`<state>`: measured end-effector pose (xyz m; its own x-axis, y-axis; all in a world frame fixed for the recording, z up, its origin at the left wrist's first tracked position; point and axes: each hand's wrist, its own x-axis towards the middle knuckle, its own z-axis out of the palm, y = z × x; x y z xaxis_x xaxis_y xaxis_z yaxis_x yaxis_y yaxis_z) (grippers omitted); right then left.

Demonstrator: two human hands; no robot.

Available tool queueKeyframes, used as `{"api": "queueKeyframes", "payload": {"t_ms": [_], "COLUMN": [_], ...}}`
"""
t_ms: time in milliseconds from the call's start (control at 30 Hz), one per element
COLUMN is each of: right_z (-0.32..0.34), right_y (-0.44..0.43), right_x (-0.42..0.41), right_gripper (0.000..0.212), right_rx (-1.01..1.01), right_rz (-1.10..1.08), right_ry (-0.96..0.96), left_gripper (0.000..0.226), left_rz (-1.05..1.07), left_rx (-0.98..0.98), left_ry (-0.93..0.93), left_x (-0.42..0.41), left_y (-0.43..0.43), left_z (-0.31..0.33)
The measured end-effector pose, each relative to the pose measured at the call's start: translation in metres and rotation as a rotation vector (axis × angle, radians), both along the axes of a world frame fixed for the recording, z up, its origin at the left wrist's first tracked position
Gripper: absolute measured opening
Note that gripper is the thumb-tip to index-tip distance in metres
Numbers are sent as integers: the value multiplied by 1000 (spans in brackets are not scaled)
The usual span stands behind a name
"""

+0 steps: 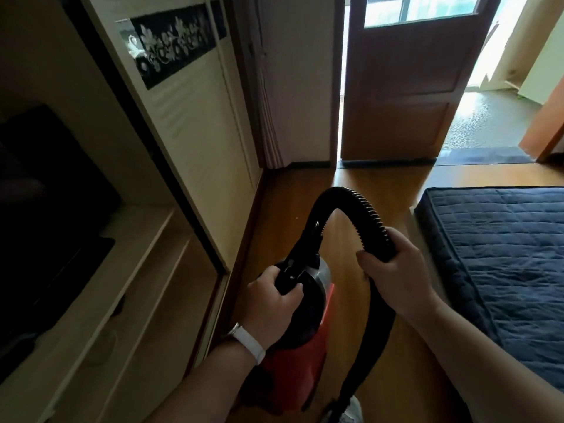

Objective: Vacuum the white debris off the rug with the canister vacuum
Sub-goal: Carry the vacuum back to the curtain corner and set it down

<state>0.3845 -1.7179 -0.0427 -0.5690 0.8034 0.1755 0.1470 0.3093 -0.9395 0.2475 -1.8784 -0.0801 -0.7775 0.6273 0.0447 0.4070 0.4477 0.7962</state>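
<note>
Because the left hand (pixel 271 303) has its fingers curled tight round the black handle (pixel 288 276) on top of the red canister vacuum (pixel 293 361), the machine seems to hang from that one hand. It is close to the person's body and over the wooden floor (pixel 283 215). A white wristband (pixel 248 343) sits on that wrist.

The vacuum body is hard plastic and looks heavy. I think the handle is the best place to hold it, because the round sides would slip.

A bit further out, the right hand (pixel 393 270) wraps its fingers and thumb round the black ribbed hose (pixel 363 209). The hose bends up in a high arch from the front of the vacuum, comes down into this hand, and then drops out of sight at the bottom. It looks soft and bendy, so it will flop if let go. Its ridges should help the hand grip. The sucking end is hidden, so I cannot tell where it is.

To the right lies a dark blue quilted mat (pixel 503 239), well apart from the vacuum. It may be the rug. No white bits show on it from here.

To the left stand a dark TV (pixel 45 193) and a cream wardrobe (pixel 195 102). Far ahead a brown door (pixel 406 87) stands open to a bright room.
</note>
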Motion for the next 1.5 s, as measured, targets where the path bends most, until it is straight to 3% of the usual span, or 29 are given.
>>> {"api": "queueKeyframes", "payload": {"t_ms": [533, 867, 1033, 1300, 1500], "right_z": [9, 11, 28, 34, 20], "right_y": [248, 419, 502, 616, 729], "right_x": [-137, -287, -342, -388, -409], "right_gripper": [18, 26, 19, 24, 22], "right_rx": [24, 54, 71, 28, -2], "right_rz": [-67, -195, -341, -460, -470], "right_ry": [-46, -129, -148, -111, -57], "left_gripper": [16, 19, 18, 17, 18], "left_rz": [-28, -155, -259, -326, -296], "left_rx": [-12, -70, -74, -61, -62], "left_ry": [9, -27, 45, 178, 140], "left_x": [-150, -313, -385, -442, -458], "left_y": [255, 450, 553, 693, 801], "left_z": [4, -11, 7, 24, 17]}}
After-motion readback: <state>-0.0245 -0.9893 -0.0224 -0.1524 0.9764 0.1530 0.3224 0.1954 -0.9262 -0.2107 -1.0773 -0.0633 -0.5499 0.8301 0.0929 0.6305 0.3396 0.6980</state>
